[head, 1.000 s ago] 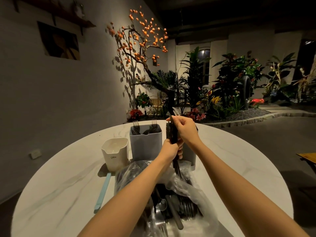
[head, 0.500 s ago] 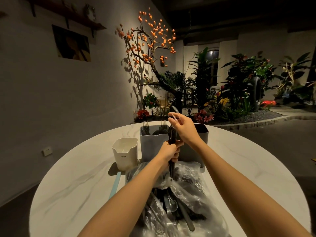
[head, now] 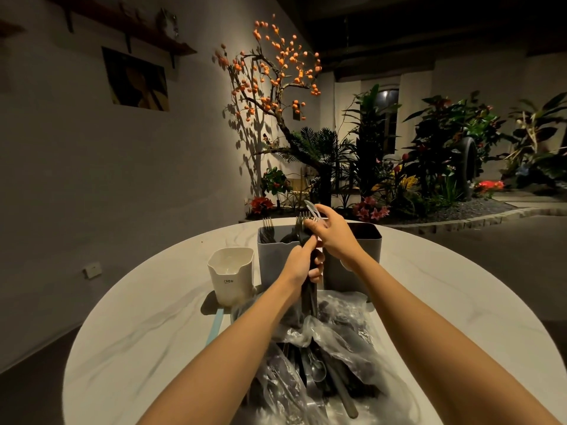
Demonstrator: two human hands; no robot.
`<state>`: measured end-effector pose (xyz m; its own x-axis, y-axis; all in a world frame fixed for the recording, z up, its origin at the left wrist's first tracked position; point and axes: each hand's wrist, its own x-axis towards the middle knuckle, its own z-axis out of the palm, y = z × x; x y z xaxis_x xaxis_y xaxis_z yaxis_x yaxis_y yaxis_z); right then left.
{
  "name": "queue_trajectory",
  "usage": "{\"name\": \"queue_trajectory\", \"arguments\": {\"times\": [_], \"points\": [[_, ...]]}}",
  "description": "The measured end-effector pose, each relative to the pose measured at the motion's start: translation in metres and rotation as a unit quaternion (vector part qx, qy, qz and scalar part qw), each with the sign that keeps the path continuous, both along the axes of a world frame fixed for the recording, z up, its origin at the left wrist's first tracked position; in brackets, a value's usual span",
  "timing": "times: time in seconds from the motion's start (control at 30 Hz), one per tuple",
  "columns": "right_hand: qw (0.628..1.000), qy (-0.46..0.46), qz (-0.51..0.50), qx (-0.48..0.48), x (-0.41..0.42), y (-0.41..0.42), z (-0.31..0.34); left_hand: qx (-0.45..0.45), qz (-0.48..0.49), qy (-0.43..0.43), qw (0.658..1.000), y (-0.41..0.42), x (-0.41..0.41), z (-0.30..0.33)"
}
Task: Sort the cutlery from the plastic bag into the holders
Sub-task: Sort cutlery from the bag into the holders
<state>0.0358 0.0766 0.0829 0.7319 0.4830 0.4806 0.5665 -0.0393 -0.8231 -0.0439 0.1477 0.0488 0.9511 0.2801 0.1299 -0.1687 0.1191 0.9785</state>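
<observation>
Head cam says they're maybe partway: forks already stand in the grey holder mid-frame, the dark holder beside it and the white holder look unfilled, and the plastic bag at bottom centre is still loaded. Left hand grips a cutlery bundle upright; right hand pinches a knife out of its top.

Standing on the round white marble table: small white plastic holder left of two grey rectangular holders, crinkled clear plastic bag lying before them
</observation>
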Motion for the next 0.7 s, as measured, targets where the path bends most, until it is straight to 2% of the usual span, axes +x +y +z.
{"name": "queue_trajectory", "arguments": {"times": [0.2, 0.43, 0.53, 0.7], "points": [[0.998, 0.044, 0.037, -0.014, -0.006, 0.005, 0.004, -0.037, 0.016, -0.002, 0.999, 0.006, -0.002, 0.004], [0.996, 0.075, 0.052, -0.015, -0.005, 0.008, 0.005, 0.008, 0.006, 0.028, 1.000, 0.020, -0.010, 0.015], [0.997, 0.060, 0.042, -0.023, -0.008, 0.012, 0.007, 0.045, 0.048, 0.040, 0.997, 0.022, -0.010, 0.013], [0.997, 0.058, 0.050, -0.031, -0.011, 0.020, 0.012, 0.084, 0.109, 0.006, 0.990, 0.025, -0.004, 0.010]]}}
